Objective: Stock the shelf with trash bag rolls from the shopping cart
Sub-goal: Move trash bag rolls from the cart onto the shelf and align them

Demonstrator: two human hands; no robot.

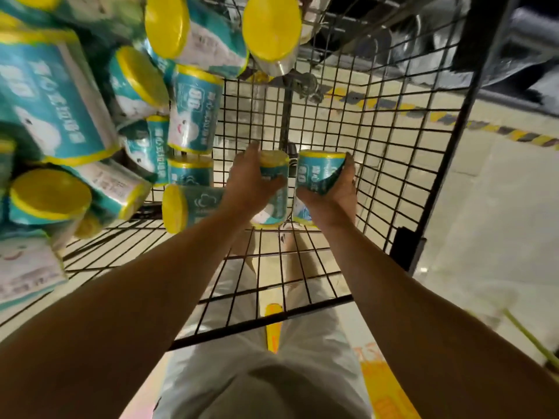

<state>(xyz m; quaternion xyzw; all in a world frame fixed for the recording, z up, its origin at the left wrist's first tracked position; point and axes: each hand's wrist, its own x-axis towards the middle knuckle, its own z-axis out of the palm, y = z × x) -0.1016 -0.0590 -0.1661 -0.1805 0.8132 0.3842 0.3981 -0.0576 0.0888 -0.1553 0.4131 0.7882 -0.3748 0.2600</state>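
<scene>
pale floor tiles show through the black wire shopping cart [393, 122]. inside it, the left hand [251, 179] curls its fingers round one teal, yellow-capped trash bag roll [273, 192], and the right hand [335, 189] grips another [314, 172] marked "80"; more rolls [193, 110] lie heaped on the left, other lettering blurred.

Trash bag rolls [193, 110] are showing teal wrappers with white cartoon figures and white print, yellow bands at both ends, plain yellow end caps. 2 rolls in the hands are carrying the same teal-and-yellow scheme. Shopping cart [393, 140] mesh is reading black, in a square grid pattern. Floor [490, 192] is showing pale cream. Floor stripe [453, 119] is alternating yellow and black. Trousers [317, 343] are appearing light grey.
</scene>
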